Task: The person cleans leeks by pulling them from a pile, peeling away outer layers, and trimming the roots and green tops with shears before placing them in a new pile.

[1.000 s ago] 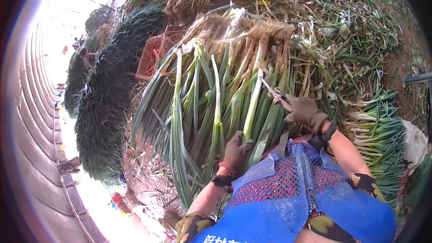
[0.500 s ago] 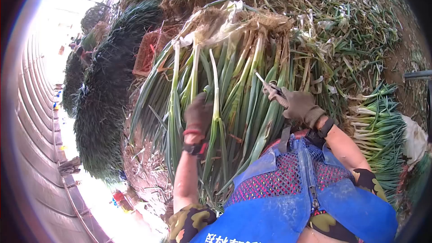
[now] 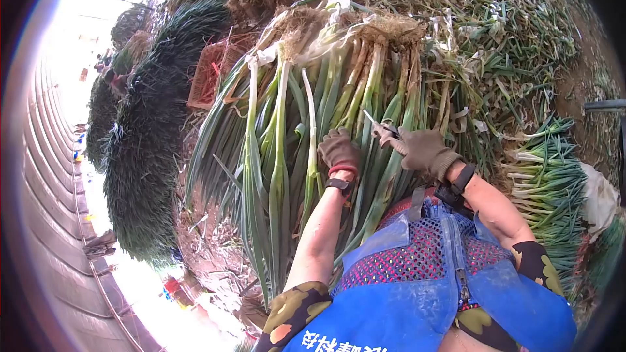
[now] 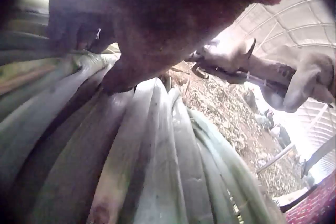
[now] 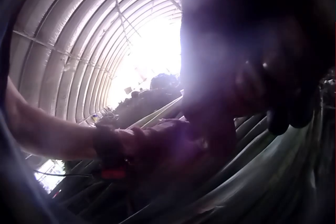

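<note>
A wide heap of long green onions [image 3: 264, 182] lies in front of the body, brown roots at the far end and leaves toward me. My gloved left hand [image 3: 339, 150], with curled fingers, grips a green onion [image 3: 355, 105] in the middle of the heap. In the left wrist view leaves [image 4: 142, 150] spread out beneath that hand. My gloved right hand [image 3: 424, 150] holds a small tool [image 3: 386, 132] with a thin pale tip, just right of the left hand. Three white-stemmed onions [image 3: 280, 104] lie on top at the left.
A red crate [image 3: 207, 75] stands beyond the heap at the left, near a tall dark-green stack of onions [image 3: 140, 150]. Leaf scraps [image 3: 502, 45] cover the ground at the upper right. A row of onions with pale stems [image 3: 544, 189] lies beside my right arm.
My left hand laid a white-stemmed onion on the left of the heap, then moved right to the middle. The right hand, still holding the tool, shifted slightly left.
</note>
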{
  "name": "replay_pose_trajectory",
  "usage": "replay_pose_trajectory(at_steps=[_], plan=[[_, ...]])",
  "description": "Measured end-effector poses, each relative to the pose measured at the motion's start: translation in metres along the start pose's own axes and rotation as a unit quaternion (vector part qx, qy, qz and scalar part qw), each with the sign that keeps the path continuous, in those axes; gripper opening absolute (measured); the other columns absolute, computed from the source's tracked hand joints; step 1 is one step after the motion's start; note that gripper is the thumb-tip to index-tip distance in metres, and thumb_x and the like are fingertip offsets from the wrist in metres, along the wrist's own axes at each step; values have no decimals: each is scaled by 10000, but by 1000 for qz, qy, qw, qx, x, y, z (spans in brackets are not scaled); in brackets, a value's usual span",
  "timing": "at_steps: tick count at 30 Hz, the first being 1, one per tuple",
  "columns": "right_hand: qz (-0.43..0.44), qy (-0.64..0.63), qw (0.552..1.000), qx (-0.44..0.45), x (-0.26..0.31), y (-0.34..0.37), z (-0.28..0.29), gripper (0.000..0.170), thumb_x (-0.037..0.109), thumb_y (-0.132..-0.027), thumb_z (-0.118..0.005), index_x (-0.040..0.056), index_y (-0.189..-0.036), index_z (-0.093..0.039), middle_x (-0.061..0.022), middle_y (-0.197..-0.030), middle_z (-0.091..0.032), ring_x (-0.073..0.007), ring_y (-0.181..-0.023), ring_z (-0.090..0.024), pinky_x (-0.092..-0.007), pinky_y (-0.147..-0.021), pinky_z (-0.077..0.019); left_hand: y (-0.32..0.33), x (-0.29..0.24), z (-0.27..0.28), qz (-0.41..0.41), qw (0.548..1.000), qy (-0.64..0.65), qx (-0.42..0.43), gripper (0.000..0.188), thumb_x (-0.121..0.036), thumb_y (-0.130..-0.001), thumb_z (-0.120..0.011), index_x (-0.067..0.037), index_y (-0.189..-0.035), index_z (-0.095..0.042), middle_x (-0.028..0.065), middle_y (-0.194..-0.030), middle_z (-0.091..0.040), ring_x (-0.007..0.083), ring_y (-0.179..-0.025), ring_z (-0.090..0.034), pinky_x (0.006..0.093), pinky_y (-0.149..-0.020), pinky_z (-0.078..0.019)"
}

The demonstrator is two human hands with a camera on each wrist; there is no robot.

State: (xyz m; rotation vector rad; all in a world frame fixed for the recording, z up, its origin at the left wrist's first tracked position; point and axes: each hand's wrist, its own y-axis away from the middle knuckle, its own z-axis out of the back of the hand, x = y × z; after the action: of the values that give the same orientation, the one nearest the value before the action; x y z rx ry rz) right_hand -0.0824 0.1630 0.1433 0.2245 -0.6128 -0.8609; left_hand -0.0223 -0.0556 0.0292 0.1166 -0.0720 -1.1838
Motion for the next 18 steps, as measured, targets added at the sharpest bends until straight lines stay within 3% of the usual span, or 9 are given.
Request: replay_pose_trajectory(at_steps=[2,4,9,12,15,18], plan=[[-18,-32,998,51,-1,1,4,421,340,-759,-715,79,-1073,-612,-147,-855,-701,-359,-826,-699,-500,-704,-537,-7,6,-8,-31,999,5,-31,367,-281,-740,-703,-103,-1055,-642,154,-1081,-615,344,-997,-615,485,-796,-478],[-15,-32,998,51,2,5,-3,419,331,-744,-714,79,-1065,-618,-140,-860,-701,-362,-822,-697,-490,-706,-537,-18,8,14,3,996,41,77,398,-258,-747,-723,-136,-1122,-665,140,-1088,-649,336,-1034,-631,456,-877,-487],[-20,-24,999,15,-3,12,4,415,328,-722,-708,83,-1048,-628,-142,-853,-706,-365,-813,-697,-483,-704,-534,-35,5,18,54,984,68,157,386,-269,-749,-742,-128,-1105,-688,173,-995,-725,355,-985,-690,451,-884,-520],[-10,-50,997,62,-4,20,2,399,336,-734,-695,86,-1039,-633,-144,-845,-709,-361,-798,-699,-491,-701,-532,-24,2,22,23,990,67,120,309,-254,-747,-720,-113,-1022,-712,179,-938,-735,358,-913,-711,457,-785,-542],[-26,-30,998,58,-1,20,-7,392,379,-768,-682,76,-1013,-640,-161,-848,-708,-364,-790,-698,-509,-702,-529,-22,0,21,29,989,46,141,305,-278,-742,-720,-127,-1007,-728,174,-953,-736,345,-918,-712,447,-790,-539],[-16,-44,999,4,-9,13,-11,441,335,-665,-725,85,-1013,-620,-143,-776,-691,-357,-735,-691,-501,-660,-530,-25,1,24,25,983,38,179,347,-322,-721,-726,-128,-1009,-732,163,-968,-738,336,-953,-706,436,-813,-534]])
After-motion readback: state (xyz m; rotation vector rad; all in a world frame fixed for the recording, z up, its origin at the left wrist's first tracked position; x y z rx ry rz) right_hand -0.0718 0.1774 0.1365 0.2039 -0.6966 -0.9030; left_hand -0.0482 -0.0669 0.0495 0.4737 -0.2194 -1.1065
